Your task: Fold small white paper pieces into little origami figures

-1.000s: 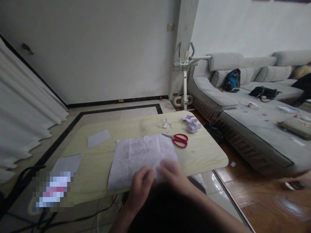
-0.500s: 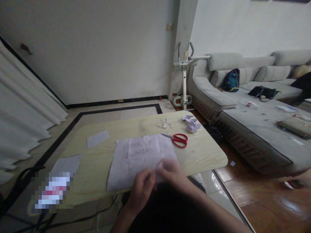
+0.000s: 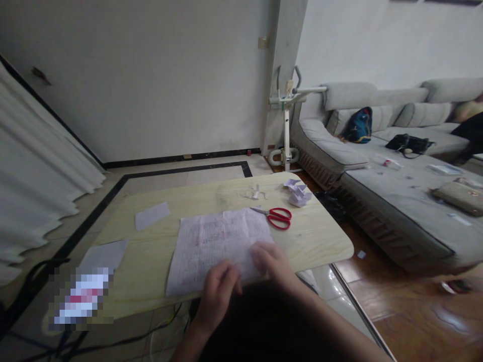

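Note:
A large printed paper sheet (image 3: 211, 246) with fold creases lies flat on the table in front of me. Over its near edge, my left hand (image 3: 221, 284) has its fingers curled together. My right hand (image 3: 269, 259) is just to the right, above the sheet's near right corner, with bent fingers slightly blurred. A small gap separates the hands; anything pale in them blends into the sheet. Red-handled scissors (image 3: 278, 218) lie beyond my right hand, blades pointing left with the tips at the sheet's far edge.
Folded paper shapes (image 3: 299, 193) sit at the wooden table's (image 3: 320, 241) far right corner. Thin paper scraps (image 3: 254, 192) lie beside them. To the left are a small white paper (image 3: 152, 216), another paper (image 3: 105, 255) and a pixelated bright object (image 3: 83, 296). A grey sofa (image 3: 396, 176) stands right.
My hands were close together at the fingertips and have moved apart, the right one shifting slightly right. The sheet and scissors have stayed in place.

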### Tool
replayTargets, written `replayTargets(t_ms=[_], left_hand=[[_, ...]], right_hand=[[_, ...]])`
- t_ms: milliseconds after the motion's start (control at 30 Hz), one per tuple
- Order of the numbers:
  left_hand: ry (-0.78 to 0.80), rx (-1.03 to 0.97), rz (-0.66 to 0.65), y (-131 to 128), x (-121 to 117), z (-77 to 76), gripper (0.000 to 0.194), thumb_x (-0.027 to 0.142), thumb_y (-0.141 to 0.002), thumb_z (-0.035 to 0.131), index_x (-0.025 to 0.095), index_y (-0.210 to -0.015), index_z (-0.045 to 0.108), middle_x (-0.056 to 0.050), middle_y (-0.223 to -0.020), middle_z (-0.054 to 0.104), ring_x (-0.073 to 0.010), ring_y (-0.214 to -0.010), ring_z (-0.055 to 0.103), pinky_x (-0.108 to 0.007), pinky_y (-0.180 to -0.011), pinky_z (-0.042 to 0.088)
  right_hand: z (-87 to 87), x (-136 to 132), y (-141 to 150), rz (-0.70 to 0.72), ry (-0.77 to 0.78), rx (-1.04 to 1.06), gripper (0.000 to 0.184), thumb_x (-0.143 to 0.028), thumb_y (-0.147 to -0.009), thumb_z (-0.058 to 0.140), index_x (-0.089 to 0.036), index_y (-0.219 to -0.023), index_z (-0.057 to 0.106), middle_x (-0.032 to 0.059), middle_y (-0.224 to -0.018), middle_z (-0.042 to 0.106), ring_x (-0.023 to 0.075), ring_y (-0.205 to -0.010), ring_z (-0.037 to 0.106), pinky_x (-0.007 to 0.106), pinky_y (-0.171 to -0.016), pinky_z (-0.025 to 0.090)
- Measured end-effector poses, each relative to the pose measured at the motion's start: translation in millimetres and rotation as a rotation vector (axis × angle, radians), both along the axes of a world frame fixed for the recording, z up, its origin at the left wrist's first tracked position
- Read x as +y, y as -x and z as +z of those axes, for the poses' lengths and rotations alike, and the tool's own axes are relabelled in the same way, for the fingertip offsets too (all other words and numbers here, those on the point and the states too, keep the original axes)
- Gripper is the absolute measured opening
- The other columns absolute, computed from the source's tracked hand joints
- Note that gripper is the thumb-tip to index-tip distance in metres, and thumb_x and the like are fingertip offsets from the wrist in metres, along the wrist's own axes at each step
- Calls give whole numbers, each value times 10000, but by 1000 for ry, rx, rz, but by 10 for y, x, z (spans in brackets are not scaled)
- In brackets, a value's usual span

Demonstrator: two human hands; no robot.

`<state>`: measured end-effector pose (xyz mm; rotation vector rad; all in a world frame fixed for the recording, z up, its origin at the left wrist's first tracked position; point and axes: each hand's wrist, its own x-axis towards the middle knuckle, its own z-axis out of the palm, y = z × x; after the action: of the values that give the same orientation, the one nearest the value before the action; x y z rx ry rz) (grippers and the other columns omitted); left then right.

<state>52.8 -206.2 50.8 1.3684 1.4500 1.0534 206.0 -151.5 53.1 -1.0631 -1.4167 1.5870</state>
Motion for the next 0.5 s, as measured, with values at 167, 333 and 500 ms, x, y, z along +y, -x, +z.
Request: replayTargets(t_ms=[167,333,500], left_hand=[[-7,1,-35,-3,-9,-4,361,389,-887,444,207,-576,463,25,-518,498,-141,-527,506,-237,-541,392],[1,2,-68,-20,0,-41,357,403,-890,453,200,-598,466,30,-529,477,-134,-523,488,-227,-511,367],[-7,-9,-97,-14,-7,-78,336,397,-895,456,193,-629,489,27,-559,494,-132,-542,495,-223,-522,375]], right_hand=[[36,-40,37,69,-38,-41,300,-427,-788,611,-167,-652,549,-28,-600,522,120,-582,472,233,-546,376],[66,-71,62,64,-29,-2,248,-370,-778,615,-155,-660,580,-19,-607,556,125,-580,499,235,-546,386],[37,-65,67,56,-47,36,199,-330,-772,589,-153,-682,574,-16,-623,555,122,-583,496,230,-547,392]])
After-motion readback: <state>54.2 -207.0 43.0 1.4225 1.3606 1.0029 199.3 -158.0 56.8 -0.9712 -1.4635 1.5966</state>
